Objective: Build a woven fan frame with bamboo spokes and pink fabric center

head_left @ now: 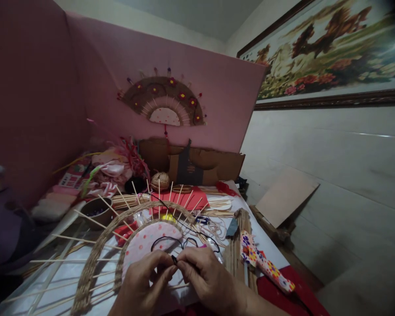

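Observation:
My left hand (pixel 154 274) and my right hand (pixel 200 272) meet at the table's front, thumbs and forefingers pinched on a black cord (pixel 164 238). A small dark knot or loop of it shows between the fingertips. The cord's slack curves up over the table and across the fan frame. That fan frame (pixel 91 259) lies just beyond and left of my hands, with thin wooden sticks and bands of woven jute twine. At its centre is a pale pink half-round panel (pixel 148 239) with reddish dots, partly hidden by my left hand.
A finished fan (pixel 164 98) hangs on the pink board. Behind the frame are a ball of twine (pixel 160 181), red paper (pixel 197 199) and a round container (pixel 97 213). Cardboard strips (pixel 237 259) and a flower-patterned tool (pixel 266 263) lie at right.

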A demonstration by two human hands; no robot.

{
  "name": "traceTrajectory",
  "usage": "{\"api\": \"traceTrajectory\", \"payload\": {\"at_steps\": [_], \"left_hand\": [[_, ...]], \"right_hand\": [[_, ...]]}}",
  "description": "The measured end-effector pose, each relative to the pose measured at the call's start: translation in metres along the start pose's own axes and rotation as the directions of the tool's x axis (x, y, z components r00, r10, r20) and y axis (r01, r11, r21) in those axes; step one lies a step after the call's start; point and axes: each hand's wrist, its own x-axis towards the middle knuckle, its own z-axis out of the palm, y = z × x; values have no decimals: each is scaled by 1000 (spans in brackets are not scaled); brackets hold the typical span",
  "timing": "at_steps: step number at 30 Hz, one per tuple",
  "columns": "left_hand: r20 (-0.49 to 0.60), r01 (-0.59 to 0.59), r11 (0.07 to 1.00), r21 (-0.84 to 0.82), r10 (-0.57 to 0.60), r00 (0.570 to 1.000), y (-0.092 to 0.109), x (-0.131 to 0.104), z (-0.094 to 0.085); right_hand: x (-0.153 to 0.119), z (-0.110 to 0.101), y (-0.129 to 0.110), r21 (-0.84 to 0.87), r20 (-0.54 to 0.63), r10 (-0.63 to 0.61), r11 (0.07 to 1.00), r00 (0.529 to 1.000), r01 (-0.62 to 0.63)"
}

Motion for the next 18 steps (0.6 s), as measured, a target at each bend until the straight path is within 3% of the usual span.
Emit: {"api": "traceTrajectory", "payload": {"at_steps": [7,10,15,18], "left_hand": [[44,243,895,-375,-245,969,0,-1,1],[60,264,866,-424,-264,963,0,0,1],[-46,284,835,-471,-345,937,6,-2,4],[-2,298,820,-489,-343,939,7,-3,4]], "right_hand": [[-1,-2,-5,38,-27,-60,997,998,61],[0,-3,-7,132,-11,-35,991,999,36],[3,-3,-6,349,35,59,935,998,-68],[4,-2,-3,427,42,107,897,993,-115]]}}
